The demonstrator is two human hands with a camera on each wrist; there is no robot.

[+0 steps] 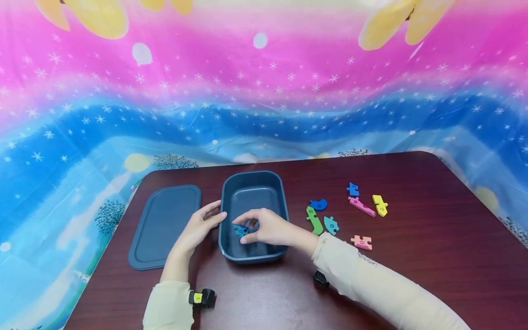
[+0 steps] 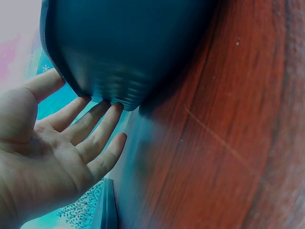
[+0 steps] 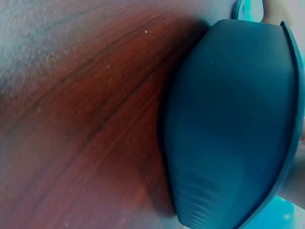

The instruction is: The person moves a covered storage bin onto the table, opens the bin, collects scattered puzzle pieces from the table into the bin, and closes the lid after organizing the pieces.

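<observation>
In the head view, my right hand [image 1: 266,227] reaches into a dark blue-grey rectangular box [image 1: 253,178]. Its thumb and fingers are spread apart, curved about a small blue puzzle piece [image 1: 241,230] low in the box; whether they touch it is unclear. My left hand [image 1: 198,229] is at the box's left side, thumb at the rim. The left wrist view has the left hand's [image 2: 62,148] loosely spread fingers, some tips against the box's outer wall [image 2: 124,47]. In the right wrist view the box wall [image 3: 228,119] hides most of the right hand.
A flat matching lid [image 1: 167,227] lies left of the box. To its right are green [image 1: 314,221], teal [image 1: 331,225], blue [image 1: 318,204], pink [image 1: 361,206], yellow [image 1: 380,206] and peach [image 1: 362,242] puzzle pieces, on a dark reddish-brown table [image 1: 433,256]. A patterned cloth [image 1: 264,101] hangs behind.
</observation>
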